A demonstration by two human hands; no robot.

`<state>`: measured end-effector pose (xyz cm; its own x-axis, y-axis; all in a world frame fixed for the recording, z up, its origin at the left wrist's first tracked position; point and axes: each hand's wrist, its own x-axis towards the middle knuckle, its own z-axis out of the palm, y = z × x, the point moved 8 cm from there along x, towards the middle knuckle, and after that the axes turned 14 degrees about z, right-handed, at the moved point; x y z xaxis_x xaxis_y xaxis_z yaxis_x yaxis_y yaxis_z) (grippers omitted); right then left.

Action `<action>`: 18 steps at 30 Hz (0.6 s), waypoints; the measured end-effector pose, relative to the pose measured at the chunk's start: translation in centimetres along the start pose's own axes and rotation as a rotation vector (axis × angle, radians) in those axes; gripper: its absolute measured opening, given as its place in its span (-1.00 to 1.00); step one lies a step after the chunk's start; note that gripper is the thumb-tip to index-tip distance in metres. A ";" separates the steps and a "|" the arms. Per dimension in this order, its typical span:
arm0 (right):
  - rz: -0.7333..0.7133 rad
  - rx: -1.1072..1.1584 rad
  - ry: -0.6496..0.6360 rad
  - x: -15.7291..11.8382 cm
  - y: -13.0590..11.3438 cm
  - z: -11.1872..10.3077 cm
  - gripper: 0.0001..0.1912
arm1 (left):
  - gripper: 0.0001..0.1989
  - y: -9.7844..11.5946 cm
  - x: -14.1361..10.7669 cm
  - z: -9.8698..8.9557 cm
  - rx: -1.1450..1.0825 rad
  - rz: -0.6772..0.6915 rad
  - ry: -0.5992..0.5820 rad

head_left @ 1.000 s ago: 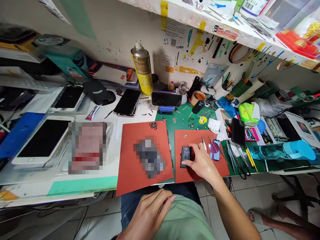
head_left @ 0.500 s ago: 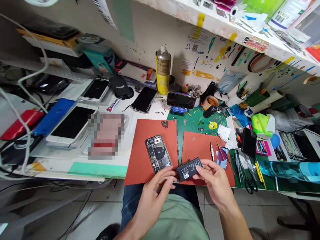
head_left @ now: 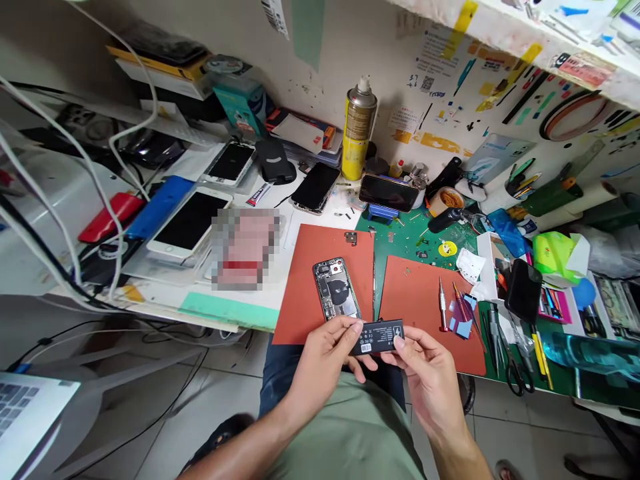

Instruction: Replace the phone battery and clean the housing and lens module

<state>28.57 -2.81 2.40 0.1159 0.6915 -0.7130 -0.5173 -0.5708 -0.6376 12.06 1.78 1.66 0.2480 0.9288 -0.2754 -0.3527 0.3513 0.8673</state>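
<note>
A black phone battery [head_left: 379, 337] with white print is held level between both hands, over the front edge of the bench. My left hand [head_left: 330, 353] grips its left end between thumb and fingers. At its right end, my right hand [head_left: 425, 360] has the thumb on the corner and the fingers behind. Just beyond my left hand, an opened phone body [head_left: 336, 288] with exposed inner parts lies on the left red mat [head_left: 295, 293]. A small dark metal part [head_left: 351, 238] rests near that mat's top edge.
On the right red mat [head_left: 405, 287] lie a screwdriver [head_left: 443, 305] and tweezers. Scissors [head_left: 517, 375] and a dark phone [head_left: 523, 288] are farther right. A yellow spray can [head_left: 358, 130] stands at the back. Left are a white phone [head_left: 190, 223] and a blue case [head_left: 160, 207].
My left hand has closed on the battery's left end, where it was beside it before. The battery is now more level. The camera view has shifted left.
</note>
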 end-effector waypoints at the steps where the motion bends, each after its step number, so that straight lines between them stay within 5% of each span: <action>1: -0.005 -0.005 0.004 0.0 0.0 -0.1 -0.59 | -0.52 0.0 -0.1 0.1 -0.007 -0.004 0.001; 11: -0.181 -0.079 0.042 -0.6 0.8 -0.1 -0.71 | -0.61 -0.3 -0.4 -0.5 0.043 0.110 0.038; 18: -0.208 -0.081 0.072 -1.0 1.9 -0.6 -0.71 | -0.47 -0.7 -1.0 -1.2 0.102 0.123 0.080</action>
<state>27.96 -4.90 1.70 0.2746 0.7665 -0.5806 -0.4065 -0.4546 -0.7925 10.98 0.77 0.83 0.1348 0.9719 -0.1928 -0.2821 0.2242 0.9328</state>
